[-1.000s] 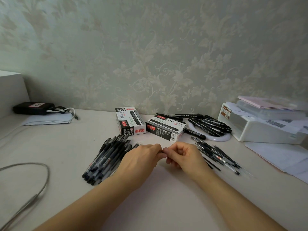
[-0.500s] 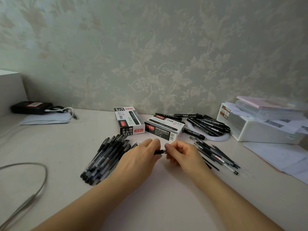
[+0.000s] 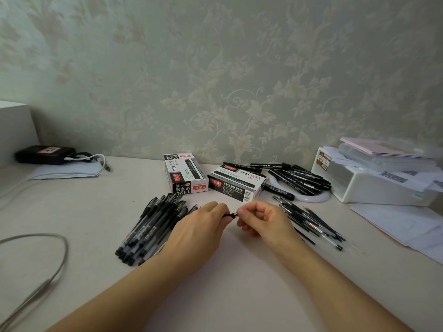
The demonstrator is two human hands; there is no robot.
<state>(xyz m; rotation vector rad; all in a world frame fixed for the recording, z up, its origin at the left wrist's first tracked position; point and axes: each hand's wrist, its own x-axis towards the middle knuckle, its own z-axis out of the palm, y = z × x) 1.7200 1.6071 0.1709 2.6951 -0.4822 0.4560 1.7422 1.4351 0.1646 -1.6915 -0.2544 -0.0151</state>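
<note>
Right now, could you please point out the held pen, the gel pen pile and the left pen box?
held pen (image 3: 230,215), head view, exposed dark end
gel pen pile (image 3: 153,224), head view, middle barrels
left pen box (image 3: 185,170), head view, top face

The wallpaper (image 3: 239,80) is grey-green with a pale leaf-and-scroll pattern. Black pens (image 3: 153,224) lie on the off-white table (image 3: 239,283), beside black, white and red boxes (image 3: 184,173).
</note>
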